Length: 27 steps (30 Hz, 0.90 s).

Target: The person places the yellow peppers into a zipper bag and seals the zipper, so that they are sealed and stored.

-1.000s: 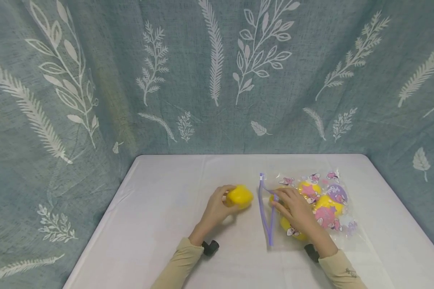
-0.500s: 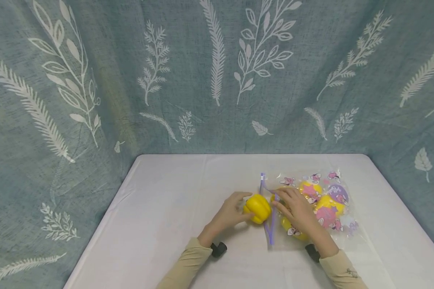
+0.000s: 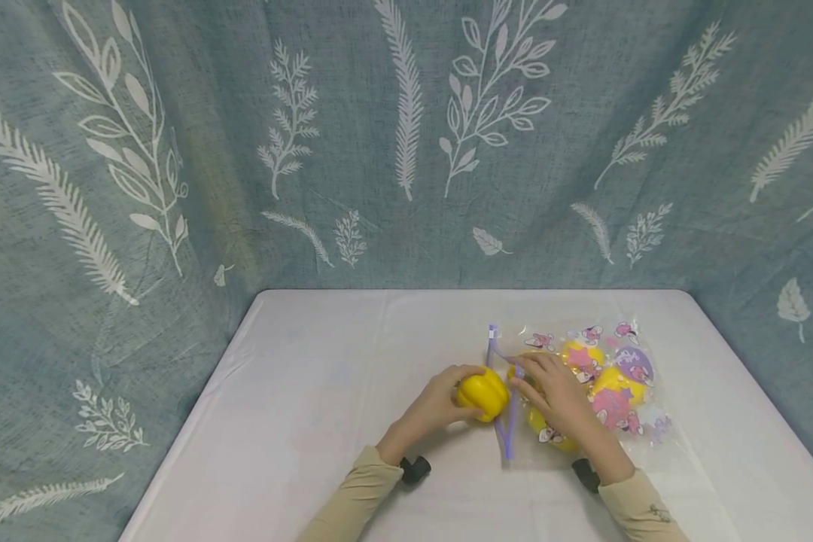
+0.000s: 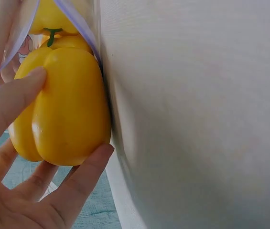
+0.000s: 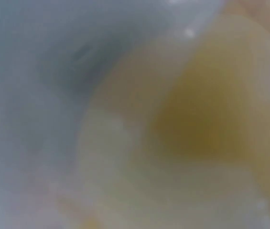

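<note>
A yellow bell pepper [image 3: 483, 394] lies in the grip of my left hand [image 3: 440, 400], thumb on the near side and fingers round the far side. It is at the purple-edged mouth of a clear printed plastic bag [image 3: 657, 421]. My right hand [image 3: 561, 399] holds the bag's upper layer by the opening, raising the purple zip strip [image 3: 511, 421]. In the left wrist view, another yellow pepper with a green stem [image 4: 53, 36] shows inside the bag, just ahead of the held pepper [image 4: 70, 109]. The right wrist view is blurred, with only film and yellow shapes.
Several yellow items fill the bag, partly hidden by its pink and purple prints. The bag lies on a white-covered table [image 3: 312, 361]. A blue-green curtain [image 3: 379, 150] with white leaf patterns hangs behind and at the sides.
My left hand has carried the yellow bell pepper rightward and slightly nearer, turning it, up to the bag's mouth. My right hand has stayed in place on the bag.
</note>
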Tool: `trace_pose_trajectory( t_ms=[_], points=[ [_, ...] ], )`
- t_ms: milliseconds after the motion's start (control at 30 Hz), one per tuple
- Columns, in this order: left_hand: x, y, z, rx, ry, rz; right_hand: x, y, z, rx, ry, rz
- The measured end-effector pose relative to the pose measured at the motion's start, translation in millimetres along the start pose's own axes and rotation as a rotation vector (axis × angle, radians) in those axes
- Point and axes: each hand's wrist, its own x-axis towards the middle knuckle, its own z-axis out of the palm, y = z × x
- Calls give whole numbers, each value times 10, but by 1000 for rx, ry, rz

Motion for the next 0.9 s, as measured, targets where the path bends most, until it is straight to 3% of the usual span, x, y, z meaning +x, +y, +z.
trace_pose_trajectory(
  t_ms=[367,900],
  points=[
    [33,14,-20,-73,16,38,20,-22,-11,16,-11,35],
    [148,50,50,-133,25,7,55,-27,-11,7,-14,29]
  ],
)
